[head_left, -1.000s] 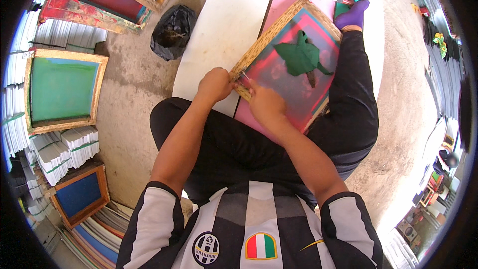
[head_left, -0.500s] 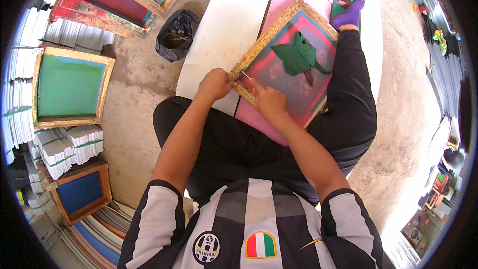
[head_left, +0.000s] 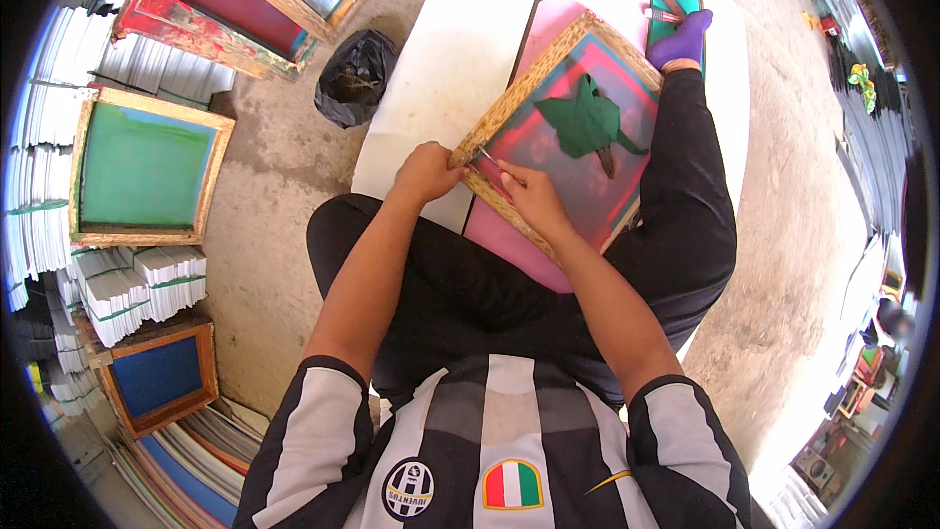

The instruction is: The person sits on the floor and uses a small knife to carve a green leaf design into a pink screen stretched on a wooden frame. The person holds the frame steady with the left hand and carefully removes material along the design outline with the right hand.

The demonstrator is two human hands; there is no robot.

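One left hand [head_left: 429, 172]: right there at 11 o'clock from mid-view, fingers closed on the 8 o'clock corner of the wooden-framed screen [head_left: 526, 85]; the thumb side faces the other hand.
Right hand [head_left: 539, 201]: at 2 o'clock from mid-view; fingers curled in and, by the look of it, pinching a slim metal tool [head_left: 487, 154]; the exact hold is hidden from us.
Tool: short bright shaft slanting up towards 10 o'clock, its far end right at that same corner; whether it touches wood or mesh, I cannot tell.
Screen: here's the centrepiece, at 1 o'clock from mid-view, tilted like a diamond over the pink surface [head_left: 514, 243]; mesh smeared pink, with blue along its border.
Green cloth [head_left: 585, 120]: crumpled on the mesh, around its middle; a thin dark piece [head_left: 607, 165] pokes out at the cloth's 5 o'clock.
Right leg [head_left: 685, 171]: black trousers, bent close along the screen's 3 o'clock side; purple sock [head_left: 683, 42] up beyond the frame.
Floor side: black plastic bag [head_left: 355, 80] out at 11 o'clock; green-meshed frame [head_left: 147, 176] at 9; blue-panelled frame [head_left: 162, 377] down at 8.
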